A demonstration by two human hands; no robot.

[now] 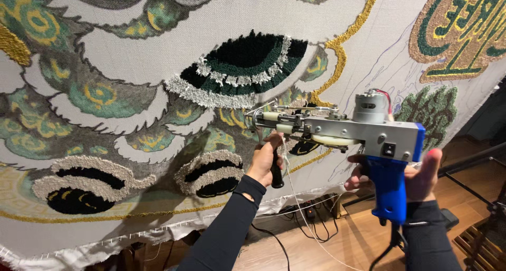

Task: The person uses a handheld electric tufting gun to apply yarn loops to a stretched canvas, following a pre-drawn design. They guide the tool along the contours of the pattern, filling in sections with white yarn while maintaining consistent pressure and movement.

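Stretched cloth (pixel 369 55) ahead; my left hand (pixel 265 160) grips the tufting gun (pixel 337 131)'s front handle (pixel 276 171), right hand (pixel 416 176) wraps its blue grip (pixel 388 189)—rigid, probably hefty.

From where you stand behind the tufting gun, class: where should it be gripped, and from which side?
Probably two-handed, from the rear, away from the cloth. The tufting gun has a blue pistol grip hanging below its body, held here by the right hand, and a black front handle, taken by the left hand. Its needle end faces the cloth, so keep fingers clear there.

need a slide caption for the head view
Two hands, left hand and right hand, hold a blue tufting gun against a patterned tufted cloth.
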